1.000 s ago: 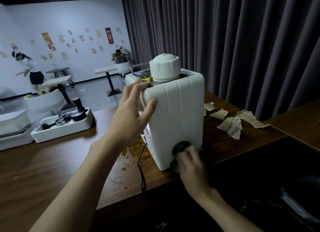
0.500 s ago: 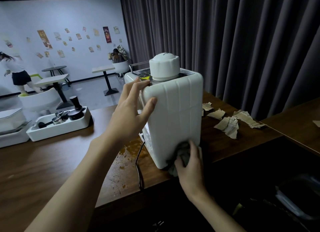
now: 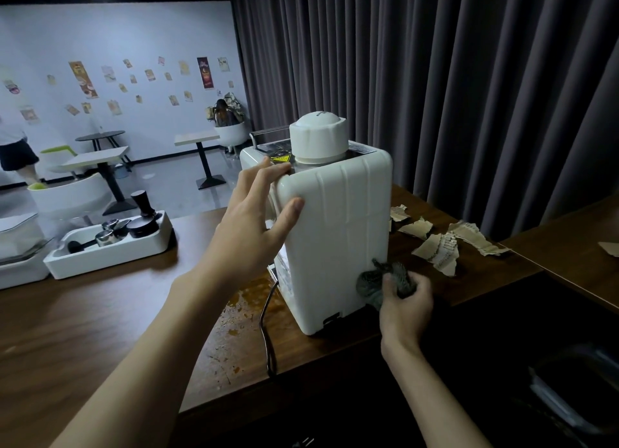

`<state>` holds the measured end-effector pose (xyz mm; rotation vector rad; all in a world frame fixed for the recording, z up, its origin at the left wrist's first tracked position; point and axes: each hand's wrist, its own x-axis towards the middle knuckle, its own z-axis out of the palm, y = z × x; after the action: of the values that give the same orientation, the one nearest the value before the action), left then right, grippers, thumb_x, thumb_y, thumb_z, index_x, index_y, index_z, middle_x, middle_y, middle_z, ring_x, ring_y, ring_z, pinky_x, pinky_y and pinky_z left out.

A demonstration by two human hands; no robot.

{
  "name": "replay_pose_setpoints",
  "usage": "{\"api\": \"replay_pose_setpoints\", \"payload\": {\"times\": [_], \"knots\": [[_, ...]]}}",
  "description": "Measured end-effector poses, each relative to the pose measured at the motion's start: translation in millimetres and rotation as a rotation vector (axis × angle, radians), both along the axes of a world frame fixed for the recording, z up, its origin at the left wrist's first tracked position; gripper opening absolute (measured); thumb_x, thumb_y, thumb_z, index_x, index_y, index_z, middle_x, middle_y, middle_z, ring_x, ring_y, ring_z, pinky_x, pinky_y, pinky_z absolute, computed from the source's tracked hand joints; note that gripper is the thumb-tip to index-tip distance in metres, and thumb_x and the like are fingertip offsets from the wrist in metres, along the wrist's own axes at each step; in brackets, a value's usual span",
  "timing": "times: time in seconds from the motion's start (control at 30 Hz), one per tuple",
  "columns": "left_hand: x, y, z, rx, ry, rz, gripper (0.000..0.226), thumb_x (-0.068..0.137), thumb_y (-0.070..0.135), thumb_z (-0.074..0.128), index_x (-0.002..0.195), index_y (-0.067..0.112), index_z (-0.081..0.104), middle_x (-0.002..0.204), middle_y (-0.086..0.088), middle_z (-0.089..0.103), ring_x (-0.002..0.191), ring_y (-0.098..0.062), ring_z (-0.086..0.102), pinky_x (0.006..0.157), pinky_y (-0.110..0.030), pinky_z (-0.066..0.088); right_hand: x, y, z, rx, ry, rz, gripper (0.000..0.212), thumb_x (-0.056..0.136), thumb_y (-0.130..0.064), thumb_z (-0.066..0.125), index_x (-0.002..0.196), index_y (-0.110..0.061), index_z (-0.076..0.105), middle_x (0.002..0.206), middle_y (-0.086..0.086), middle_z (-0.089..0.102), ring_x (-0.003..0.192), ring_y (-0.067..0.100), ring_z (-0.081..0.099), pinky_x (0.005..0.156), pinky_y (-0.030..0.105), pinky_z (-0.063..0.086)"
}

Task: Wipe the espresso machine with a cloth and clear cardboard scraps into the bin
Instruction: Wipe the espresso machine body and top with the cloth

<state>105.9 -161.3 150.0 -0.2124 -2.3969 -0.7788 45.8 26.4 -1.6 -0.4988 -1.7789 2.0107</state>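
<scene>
— What was seen across the largest part of the frame?

— A dark grey curtain (image 3: pixel 435 79) was hung over the upper right, and a wooden counter (image 3: pixel 100 313) was spread across the lower left and centre.

— Where was the espresso machine found?

— The white espresso machine (image 3: pixel 338 240) was stood upright at the centre of the frame, near the counter's front edge, its ribbed back panel turned to the camera. A dark bin (image 3: pixel 549 397) was partly seen in the lower right corner, below the counter.

— And to the left of centre?

— A white tray (image 3: pixel 110 253) with a tamper (image 3: pixel 142 206) and metal parts was set on the counter.

— How were the hands placed?

— The left hand (image 3: pixel 248 233) was braced on the machine's upper left corner: the fingers were laid nearly straight over the top edge, the thumb was pressed flat on the back panel, and nothing was enclosed. The right hand (image 3: pixel 407 303) was curled tightly round a bunched grey cloth (image 3: pixel 371 281), which was pressed to the machine's lower right corner.

— Were scraps noted?

— Torn cardboard scraps (image 3: pixel 438 250) were scattered on the counter right of the machine. A brown stain (image 3: pixel 248 296) was spread left of the base, and a black power cord (image 3: pixel 266 330) was trailed over the counter edge.
</scene>
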Motion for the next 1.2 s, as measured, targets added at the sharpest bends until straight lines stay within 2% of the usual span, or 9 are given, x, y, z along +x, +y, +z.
{"api": "replay_pose_setpoints", "payload": {"times": [0.13, 0.23, 0.33, 0.43, 0.5, 0.67, 0.9, 1.1, 1.2], "knots": [[-1, 0, -1, 0.012, 0.012, -0.009, 0.053, 0.091, 0.068, 0.041, 0.139, 0.047, 0.034, 0.147, 0.015, 0.029, 0.141, -0.014, 0.034, 0.106, -0.053, 0.044, 13, 5, -3, 0.181, 0.001, 0.123, 0.040, 0.086, -0.026, 0.071, 0.117, -0.014, 0.049, 0.116, 0.006, 0.058, 0.103, 0.020, 0.060, 0.072, 0.023, 0.048], [-2, 1, -2, 0.016, 0.024, -0.009, 0.051, 0.092, 0.065, 0.043, 0.138, 0.046, 0.035, 0.147, 0.014, 0.030, 0.141, -0.015, 0.035, 0.105, -0.053, 0.045, 25, 5, -1, 0.220, 0.052, 0.239, 0.043, 0.094, -0.035, 0.059, 0.131, -0.015, 0.047, 0.121, -0.002, 0.053, 0.084, -0.004, 0.059, 0.056, 0.005, 0.044], [-2, 1, -2, 0.018, 0.027, -0.010, 0.051, 0.092, 0.064, 0.043, 0.139, 0.045, 0.035, 0.146, 0.014, 0.030, 0.141, -0.015, 0.033, 0.105, -0.053, 0.044, 36, 5, -4, 0.322, 0.137, 0.284, 0.040, 0.101, -0.029, 0.048, 0.137, -0.014, 0.051, 0.132, -0.005, 0.047, 0.093, -0.012, 0.053, 0.068, -0.005, 0.039], [-2, 1, -2, 0.022, 0.024, -0.015, 0.050, 0.093, 0.062, 0.044, 0.139, 0.044, 0.036, 0.146, 0.013, 0.030, 0.142, -0.015, 0.032, 0.106, -0.052, 0.044, 45, 4, -9, 0.441, 0.269, 0.299, 0.032, 0.097, -0.014, 0.056, 0.128, -0.013, 0.061, 0.131, -0.008, 0.046, 0.119, 0.003, 0.048, 0.095, 0.012, 0.046], [-1, 2, -2, 0.024, 0.019, -0.016, 0.050, 0.094, 0.061, 0.044, 0.139, 0.043, 0.036, 0.147, 0.013, 0.030, 0.142, -0.016, 0.033, 0.106, -0.052, 0.045, 46, 3, -12, 0.516, 0.342, 0.302, 0.032, 0.090, -0.006, 0.065, 0.122, -0.013, 0.065, 0.129, -0.005, 0.046, 0.122, 0.008, 0.049, 0.099, 0.028, 0.050], [-1, 2, -1, 0.018, 0.010, -0.013, 0.051, 0.092, 0.064, 0.043, 0.139, 0.044, 0.035, 0.147, 0.012, 0.030, 0.140, -0.019, 0.036, 0.104, -0.053, 0.046, 42, -2, -24, 0.663, 0.440, 0.194, 0.036, 0.080, -0.003, 0.076, 0.115, -0.006, 0.069, 0.127, 0.005, 0.055, 0.119, 0.018, 0.054, 0.098, 0.028, 0.048], [-2, 2, -2, 0.028, 0.018, -0.025, 0.047, 0.095, 0.060, 0.045, 0.138, 0.043, 0.036, 0.145, 0.011, 0.031, 0.142, -0.021, 0.033, 0.105, -0.052, 0.045, 63, -41, -49, 0.670, 0.374, 0.157, 0.057, 0.077, -0.015, 0.080, 0.129, -0.006, 0.060, 0.138, 0.007, 0.047, 0.132, 0.022, 0.045, 0.104, 0.040, 0.046], [-2, 1, -1, 0.033, 0.009, -0.036, 0.046, 0.096, 0.056, 0.048, 0.138, 0.042, 0.037, 0.145, 0.012, 0.031, 0.145, -0.018, 0.028, 0.106, -0.052, 0.044, 56, -29, -51, 0.739, 0.506, 0.175, 0.043, 0.083, -0.006, 0.073, 0.125, -0.006, 0.064, 0.131, 0.008, 0.049, 0.125, 0.020, 0.051, 0.102, 0.034, 0.047], [-2, 1, 0, 0.033, 0.007, -0.035, 0.046, 0.096, 0.056, 0.048, 0.138, 0.042, 0.037, 0.147, 0.012, 0.030, 0.147, -0.011, 0.023, 0.108, -0.053, 0.042, 33, -15, -33, 0.652, 0.417, 0.034, 0.041, 0.086, -0.007, 0.070, 0.126, -0.005, 0.062, 0.128, 0.011, 0.050, 0.116, 0.022, 0.055, 0.096, 0.032, 0.050]]}}
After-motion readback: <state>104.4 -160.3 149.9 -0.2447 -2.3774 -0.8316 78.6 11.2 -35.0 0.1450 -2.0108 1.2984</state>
